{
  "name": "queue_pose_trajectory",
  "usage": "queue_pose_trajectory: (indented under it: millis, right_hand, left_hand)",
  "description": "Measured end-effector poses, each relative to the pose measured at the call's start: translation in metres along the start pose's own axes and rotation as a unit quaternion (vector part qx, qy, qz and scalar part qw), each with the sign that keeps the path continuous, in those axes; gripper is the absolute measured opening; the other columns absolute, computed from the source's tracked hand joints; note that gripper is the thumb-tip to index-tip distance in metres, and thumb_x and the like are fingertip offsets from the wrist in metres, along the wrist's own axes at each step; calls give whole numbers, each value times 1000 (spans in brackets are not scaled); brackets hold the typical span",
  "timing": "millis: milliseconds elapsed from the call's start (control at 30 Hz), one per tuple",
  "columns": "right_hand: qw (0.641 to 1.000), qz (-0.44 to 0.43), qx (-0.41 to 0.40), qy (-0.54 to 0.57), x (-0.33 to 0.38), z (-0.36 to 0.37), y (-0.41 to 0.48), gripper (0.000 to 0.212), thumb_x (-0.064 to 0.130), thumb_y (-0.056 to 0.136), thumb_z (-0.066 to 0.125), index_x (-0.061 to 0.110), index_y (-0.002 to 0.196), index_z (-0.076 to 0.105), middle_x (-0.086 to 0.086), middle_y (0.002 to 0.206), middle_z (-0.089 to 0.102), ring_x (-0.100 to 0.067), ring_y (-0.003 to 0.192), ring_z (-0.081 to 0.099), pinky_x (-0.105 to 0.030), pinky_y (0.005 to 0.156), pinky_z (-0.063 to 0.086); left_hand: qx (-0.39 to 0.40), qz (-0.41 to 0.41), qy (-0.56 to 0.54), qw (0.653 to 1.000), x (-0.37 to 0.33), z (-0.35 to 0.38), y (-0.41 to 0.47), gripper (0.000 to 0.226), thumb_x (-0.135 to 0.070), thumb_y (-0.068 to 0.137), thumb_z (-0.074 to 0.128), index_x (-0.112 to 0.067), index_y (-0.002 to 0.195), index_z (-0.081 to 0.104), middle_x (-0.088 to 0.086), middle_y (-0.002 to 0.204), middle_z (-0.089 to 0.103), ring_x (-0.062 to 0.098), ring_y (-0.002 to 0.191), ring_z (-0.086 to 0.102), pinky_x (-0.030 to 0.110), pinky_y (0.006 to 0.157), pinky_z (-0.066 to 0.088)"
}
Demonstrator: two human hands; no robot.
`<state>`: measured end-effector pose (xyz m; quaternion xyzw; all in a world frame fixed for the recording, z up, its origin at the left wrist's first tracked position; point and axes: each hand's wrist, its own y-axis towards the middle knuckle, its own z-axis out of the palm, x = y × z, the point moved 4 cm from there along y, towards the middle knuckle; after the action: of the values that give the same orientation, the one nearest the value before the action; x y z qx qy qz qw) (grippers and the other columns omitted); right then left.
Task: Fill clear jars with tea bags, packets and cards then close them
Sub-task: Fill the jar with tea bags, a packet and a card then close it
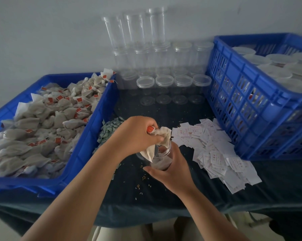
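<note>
- The jar in work stands near the desk's centre, with the right hand wrapped round its side. Something pale already lies at its bottom, probably a tea bag.
- The left hand clutches a bunch of tea bags at the jar's mouth, so filling looks early.
- Packets at 10 o'clock and cards at 3 o'clock seem still to go in, and no lid is on.
- Empty jars wait at 12 o'clock, and lidded ones fill the crate at 2 o'clock.

Dim, bluish, soft light; wide-angle edge distortion.
</note>
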<state>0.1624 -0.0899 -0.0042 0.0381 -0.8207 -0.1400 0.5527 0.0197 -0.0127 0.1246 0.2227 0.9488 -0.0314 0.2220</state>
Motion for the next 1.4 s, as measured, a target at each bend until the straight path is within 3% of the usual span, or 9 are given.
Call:
queue_pose_trajectory:
  millis: [133,400,600,733,900,1033,1167,1300,1400]
  right_hand:
    - [1000,-4,-6,7,1,0,1,83,69,66,92,50,134,48,23,123,67,-4,108,71,-20,80,61]
    - [999,-12,-34,21,3,-3,1,80,61,67,94,63,132,46,26,128,65,0,118,67,-9,88,52]
    - [999,-13,-32,41,5,-4,0,79,54,70,95,48,136,52,24,127,66,-4,115,69,-14,83,56]
    - [999,-21,-27,22,5,-4,0,82,59,66,95,57,133,48,24,127,65,-4,109,72,-21,82,61]
    - [999,-37,-15,-9,4,-1,-1,82,65,67,91,60,133,44,25,125,65,-2,105,71,-20,75,60]
    - [999,-42,-11,-5,2,0,1,84,66,64,90,69,130,40,25,122,64,-2,100,72,-19,73,60]
    - [999,-42,-4,1,1,1,0,85,67,61,90,72,129,40,26,122,65,-2,102,72,-19,75,60]
    - [999,-46,1,14,4,3,0,83,63,60,91,71,127,43,28,122,66,0,103,72,-12,76,56]
    - [999,-44,6,13,3,3,0,82,62,61,92,65,129,47,25,122,67,-2,104,72,-13,79,56]
  left_hand:
    - [-28,14,38,999,-2,0,-2,28,-68,89,73,-41,98,71,-16,93,64,1,81,62,24,69,51]
    - [-205,60,-110,971,-13,-38,-18,24,-52,99,67,-33,83,68,-18,78,68,3,66,64,14,59,48]
    - [-3,30,11,999,-1,-28,-18,23,-60,92,70,-42,106,73,-23,88,72,-10,80,66,21,68,57]
    - [48,37,3,998,-10,-10,-21,30,-64,96,63,-44,119,68,-28,104,73,-12,85,66,20,77,54]
    - [117,58,127,983,-17,11,-23,41,-45,113,40,-31,87,68,-9,76,68,4,64,61,30,65,46]
    - [-4,12,-43,999,7,-32,-22,21,-45,109,51,-47,107,72,-29,95,73,-13,73,66,12,63,47]
    - [-131,-84,-31,987,79,-92,-14,20,-35,106,60,-46,93,70,-23,93,75,-6,78,70,27,70,58]
    - [-62,-211,127,967,166,-112,6,23,-20,104,59,-29,119,75,-3,129,73,20,114,68,46,101,57]
    - [32,-281,201,938,226,-88,10,50,-19,103,67,-19,152,56,9,150,59,30,131,59,44,107,51]
